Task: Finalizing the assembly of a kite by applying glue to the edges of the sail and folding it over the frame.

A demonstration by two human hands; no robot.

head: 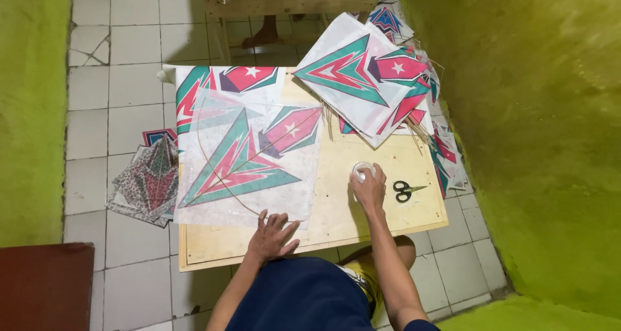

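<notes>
A thin white paper kite sheet (pixel 249 156) printed with a teal and red arrow shape lies on the low wooden table (pixel 381 214), with a bent thin stick frame laid across it. My left hand (pixel 272 235) rests flat on the sheet's near edge, fingers spread, pressing it down. My right hand (pixel 369 187) reaches to a small round white container (pixel 362 170) on the table and grips it from above.
Black-handled scissors (pixel 405 190) lie just right of my right hand. A stack of finished kites (pixel 369 79) covers the table's far right corner and spills down its side. More patterned paper (pixel 147 179) lies on the tiled floor at left. Green walls close both sides.
</notes>
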